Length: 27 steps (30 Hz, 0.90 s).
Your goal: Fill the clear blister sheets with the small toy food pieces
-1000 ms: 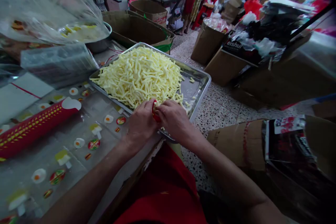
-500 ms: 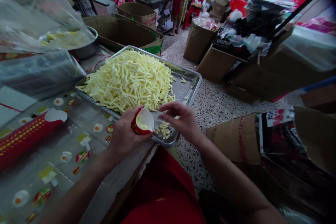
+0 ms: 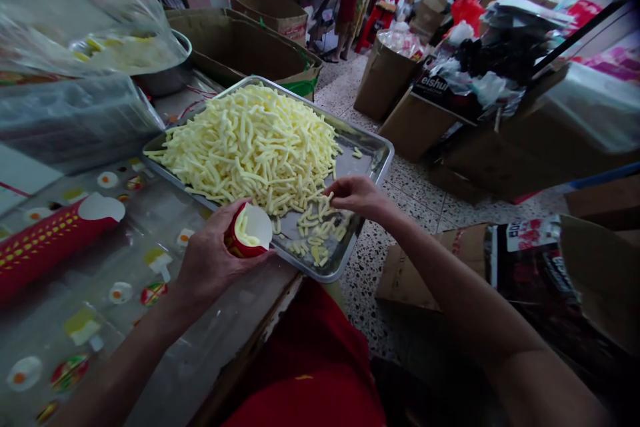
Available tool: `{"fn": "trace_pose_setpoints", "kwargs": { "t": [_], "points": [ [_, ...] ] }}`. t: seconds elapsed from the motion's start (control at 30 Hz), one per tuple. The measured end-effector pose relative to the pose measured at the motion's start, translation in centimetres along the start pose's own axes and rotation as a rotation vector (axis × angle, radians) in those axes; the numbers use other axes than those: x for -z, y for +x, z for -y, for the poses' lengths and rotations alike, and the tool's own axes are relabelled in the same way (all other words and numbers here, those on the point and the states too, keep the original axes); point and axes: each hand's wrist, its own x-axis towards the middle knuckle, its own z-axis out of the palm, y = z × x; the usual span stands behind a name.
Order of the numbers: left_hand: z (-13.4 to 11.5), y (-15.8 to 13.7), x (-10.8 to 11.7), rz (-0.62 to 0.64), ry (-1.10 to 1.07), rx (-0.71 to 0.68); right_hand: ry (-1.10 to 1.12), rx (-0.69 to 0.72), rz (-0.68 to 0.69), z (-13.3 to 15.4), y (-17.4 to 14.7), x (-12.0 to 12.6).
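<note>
In my left hand (image 3: 210,243) is a red fries carton (image 3: 231,240) with a white inside, its mouth tilted up; the fingers wrap around it. Several pale yellow sticks shaped like fries (image 3: 244,230) lie inside. A metal tray (image 3: 387,153) carries a big heap of the same sticks (image 3: 255,140), with looser ones at its near corner. My right hand (image 3: 353,193) reaches over the tray's right part, its fingers pinched together on fry-shaped sticks at the heap's near right edge. The fingertips are partly hidden.
A stack of red cartons (image 3: 47,243) lies on the patterned table cover (image 3: 175,340) at left. Behind it are plastic bags (image 3: 90,7) and a metal bowl (image 3: 173,77). Cardboard boxes (image 3: 240,47) stand beyond the tray and on the floor at right. A person (image 3: 353,0) stands at the back.
My right hand has moved from beside the carton's mouth out to the heap's right edge, and its fingers have closed. Loose sticks are spread more widely near there. The carton has shifted slightly left.
</note>
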Motion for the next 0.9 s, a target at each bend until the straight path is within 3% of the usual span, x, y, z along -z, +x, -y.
{"fn": "trace_pose_setpoints", "kwargs": {
  "t": [0.17, 0.37, 0.43, 0.57, 0.67, 0.8, 0.9],
  "points": [
    [-0.6, 0.6, 0.1, 0.011, -0.016, 0.012, 0.074, -0.020, -0.100, -0.5, -0.3, 2.0],
    [-1.7, 1.5, -0.1, 0.023, -0.023, -0.033, 0.114, 0.084, -0.036, -0.2, -1.0, 2.1],
    [-1.4, 1.3, -0.1, 0.017, -0.018, -0.044, -0.003, 0.166, 0.019, 0.2, -1.5, 2.0],
    [-0.9, 0.9, 0.0, 0.008, -0.010, -0.020, -0.444, 0.374, 0.196, 1.7, -1.9, 1.8],
    [-1.4, 1.0, -0.2, 0.013, -0.005, -0.029, -0.678, 0.449, 0.298, 2.5, -0.8, 1.5],
    [-2.4, 1.7, -0.8, 0.076, -0.021, -0.098, -0.724, 0.443, 0.387, 2.4, 1.2, 0.9],
    [-2.7, 2.2, -1.4, 0.140, -0.014, -0.113, -0.690, 0.382, 0.349, 1.8, 1.9, 0.7]
  ]
}}
